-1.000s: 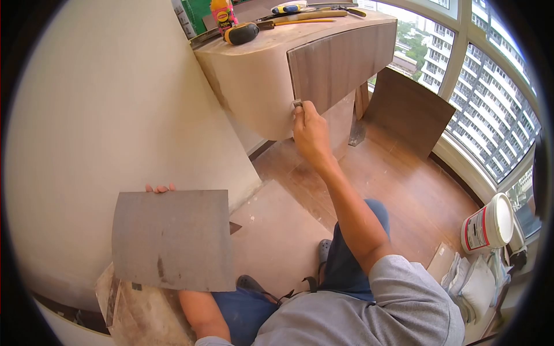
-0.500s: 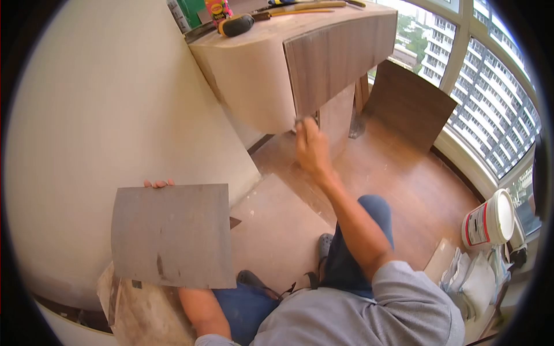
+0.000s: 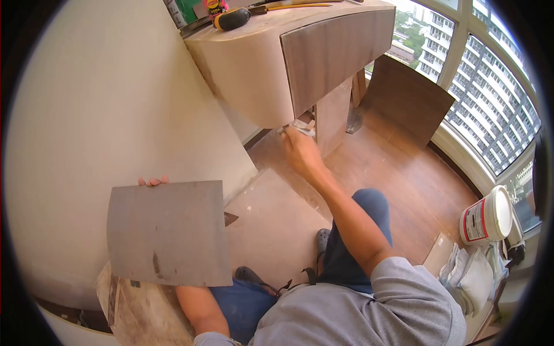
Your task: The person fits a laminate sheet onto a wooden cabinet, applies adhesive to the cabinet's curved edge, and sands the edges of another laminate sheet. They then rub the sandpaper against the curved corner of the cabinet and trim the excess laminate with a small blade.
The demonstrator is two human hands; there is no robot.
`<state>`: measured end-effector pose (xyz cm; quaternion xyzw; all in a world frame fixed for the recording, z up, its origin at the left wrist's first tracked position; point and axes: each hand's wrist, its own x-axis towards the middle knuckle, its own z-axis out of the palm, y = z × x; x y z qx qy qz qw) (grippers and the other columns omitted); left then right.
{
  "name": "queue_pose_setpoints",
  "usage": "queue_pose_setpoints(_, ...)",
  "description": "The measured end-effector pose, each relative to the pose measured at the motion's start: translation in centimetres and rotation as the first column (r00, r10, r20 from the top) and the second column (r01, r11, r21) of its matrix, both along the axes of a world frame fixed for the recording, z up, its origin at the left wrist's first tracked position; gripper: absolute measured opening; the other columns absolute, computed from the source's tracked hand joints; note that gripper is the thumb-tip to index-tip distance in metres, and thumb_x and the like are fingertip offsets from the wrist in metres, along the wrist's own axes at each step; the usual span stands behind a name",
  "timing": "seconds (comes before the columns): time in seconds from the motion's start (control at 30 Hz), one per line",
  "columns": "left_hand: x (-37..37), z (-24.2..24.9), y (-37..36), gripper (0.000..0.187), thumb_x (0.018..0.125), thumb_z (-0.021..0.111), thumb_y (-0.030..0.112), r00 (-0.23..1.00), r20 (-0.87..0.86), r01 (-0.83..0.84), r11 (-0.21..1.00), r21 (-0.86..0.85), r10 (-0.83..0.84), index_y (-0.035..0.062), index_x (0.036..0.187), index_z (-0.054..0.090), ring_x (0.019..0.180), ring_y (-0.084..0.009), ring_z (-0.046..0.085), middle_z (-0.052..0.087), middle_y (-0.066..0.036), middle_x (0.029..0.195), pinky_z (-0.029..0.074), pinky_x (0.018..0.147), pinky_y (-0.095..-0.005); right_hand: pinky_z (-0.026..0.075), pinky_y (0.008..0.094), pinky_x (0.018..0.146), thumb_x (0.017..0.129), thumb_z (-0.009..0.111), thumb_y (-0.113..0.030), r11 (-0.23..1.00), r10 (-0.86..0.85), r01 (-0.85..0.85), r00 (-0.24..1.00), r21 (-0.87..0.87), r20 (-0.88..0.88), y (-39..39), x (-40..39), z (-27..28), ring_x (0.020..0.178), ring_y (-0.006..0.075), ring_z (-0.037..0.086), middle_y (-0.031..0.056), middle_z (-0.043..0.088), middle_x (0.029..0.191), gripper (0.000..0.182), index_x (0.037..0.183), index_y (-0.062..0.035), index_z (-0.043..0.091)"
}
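Cabinet top (image 3: 262, 30), left end: tape measure (image 3: 232, 19), bottle (image 3: 216, 7) just behind; pencil (image 3: 300, 6) rightward. Floor (image 3: 404, 173), right edge: bucket (image 3: 486, 214), sacks (image 3: 476, 282) before it.

Getting bright daylight through the tall white-framed glass window (image 3: 460, 49), catching soft sheen on the reddish-brown wooden floor (image 3: 384, 158), bowing straight lines, blackening at the corners.

Place: apparently a high-rise home under renovation
Outside: tall white-and-grey tower block (image 3: 485, 92) beyond a white-framed window (image 3: 461, 34)
Underfoot: glossy brown wood-look floor (image 3: 404, 173)
Supplies: white plastic bucket (image 3: 487, 216) with red-edged label, stacked pale bags (image 3: 476, 279)
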<state>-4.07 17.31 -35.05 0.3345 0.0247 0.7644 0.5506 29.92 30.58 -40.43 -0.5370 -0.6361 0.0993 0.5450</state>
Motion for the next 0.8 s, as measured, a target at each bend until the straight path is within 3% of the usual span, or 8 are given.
queue_pose_setpoints(0.07, -1.0, -0.4, 0.3, 0.052, 0.119, 0.026, 0.037, 0.992, -0.034, 0.123, 0.991, 0.058, -0.121, 0.0097, 0.161, 0.041, 0.141, -0.0236, 0.051, 0.060, -0.011, 0.137, 0.031, 0.133, -0.0398, 0.046, 0.0609, 0.066, 0.110, 0.052, -0.019, 0.992, 0.106, -0.105, 0.994, 0.071, -0.011, 0.0, 0.3, -0.4, 0.076, 0.0537, 0.065, 0.0303, 0.065, 0.077, 0.022, 0.099, -0.0002, 0.053)
queue_pose_setpoints(0.17, -2.4, -0.3, -0.1, 0.051, 0.119, 0.027, 0.040, 0.995, -0.098, -0.037, 0.996, -0.084, 0.029, 0.0156, 0.159, 0.045, 0.149, -0.0222, 0.045, 0.061, -0.006, 0.141, 0.032, 0.132, -0.0421, 0.047, 0.0610, 0.069, 0.111, 0.052, -0.022, 0.999, -0.046, 0.050, 0.980, 0.012, -0.194, -0.1, 1.1, 4.1, 0.078, 0.0531, 0.065, 0.0294, 0.066, 0.079, 0.023, 0.099, -0.0016, 0.054)
queue_pose_setpoints(0.27, -1.2, 0.8, -0.2, 0.050, 0.119, 0.026, 0.039, 0.950, -0.206, 0.242, 0.970, 0.014, -0.234, 0.0163, 0.159, 0.046, 0.151, -0.0209, 0.043, 0.062, -0.007, 0.140, 0.033, 0.132, -0.0432, 0.047, 0.0613, 0.069, 0.111, 0.052, -0.021, 0.994, -0.112, 0.111, 0.991, -0.015, -0.078, 0.8, 0.8, 4.8, 0.077, 0.0536, 0.065, 0.0290, 0.066, 0.078, 0.022, 0.101, -0.0017, 0.053)
queue_pose_setpoints(0.33, 1.0, 1.0, -0.4, 0.056, 0.117, 0.025, 0.030, 0.980, 0.007, 0.195, 0.976, 0.101, -0.197, -0.0032, 0.161, 0.034, 0.132, -0.0282, 0.054, 0.056, -0.019, 0.133, 0.029, 0.134, -0.0420, 0.047, 0.0616, 0.069, 0.111, 0.052, -0.022, 0.996, -0.083, 0.082, 0.993, -0.020, -0.086, 1.2, 0.9, 4.4, 0.078, 0.0539, 0.065, 0.0295, 0.066, 0.078, 0.022, 0.102, -0.0018, 0.053)
queue_pose_setpoints(0.47, -1.2, 0.1, -0.3, 0.049, 0.119, 0.026, 0.036, 0.996, -0.083, 0.022, 0.996, -0.088, -0.030, 0.0164, 0.160, 0.045, 0.139, -0.0212, 0.053, 0.062, -0.009, 0.134, 0.032, 0.132, -0.0418, 0.047, 0.0609, 0.073, 0.111, 0.051, -0.023, 0.993, -0.079, 0.067, 0.988, -0.099, -0.130, 0.5, 0.5, 5.0, 0.084, 0.0551, 0.064, 0.0302, 0.067, 0.084, 0.022, 0.104, -0.0030, 0.055)
queue_pose_setpoints(0.57, -0.5, 0.0, 0.3, 0.050, 0.119, 0.028, 0.034, 0.998, 0.059, 0.040, 0.995, -0.090, -0.034, 0.0110, 0.160, 0.043, 0.133, -0.0229, 0.057, 0.061, -0.012, 0.132, 0.032, 0.132, -0.0413, 0.048, 0.0598, 0.074, 0.110, 0.053, -0.021, 0.989, -0.054, 0.050, 0.998, -0.143, -0.026, 0.3, 0.2, 1.4, 0.087, 0.0557, 0.064, 0.0313, 0.067, 0.086, 0.019, 0.105, -0.0031, 0.057)
queue_pose_setpoints(0.67, 2.6, 0.9, -0.2, 0.053, 0.118, 0.030, 0.032, 0.982, 0.054, -0.175, 0.982, -0.072, 0.179, 0.0024, 0.160, 0.040, 0.128, -0.0234, 0.058, 0.060, -0.014, 0.129, 0.031, 0.132, -0.0406, 0.048, 0.0593, 0.074, 0.109, 0.054, -0.021, 0.986, 0.038, -0.039, 0.999, -0.163, -0.012, -1.5, -0.2, -3.0, 0.088, 0.0551, 0.065, 0.0312, 0.068, 0.088, 0.019, 0.105, -0.0024, 0.058)
queue_pose_setpoints(0.8, 1.9, 0.4, -0.3, 0.055, 0.117, 0.031, 0.032, 0.973, -0.011, -0.230, 0.973, -0.036, 0.229, -0.0035, 0.159, 0.038, 0.129, -0.0244, 0.058, 0.060, -0.016, 0.129, 0.031, 0.132, -0.0413, 0.047, 0.0589, 0.071, 0.110, 0.052, -0.019, 0.998, -0.047, 0.053, 0.980, 0.025, -0.195, 0.1, 0.9, 1.9, 0.083, 0.0532, 0.065, 0.0293, 0.067, 0.085, 0.019, 0.104, -0.0026, 0.059)
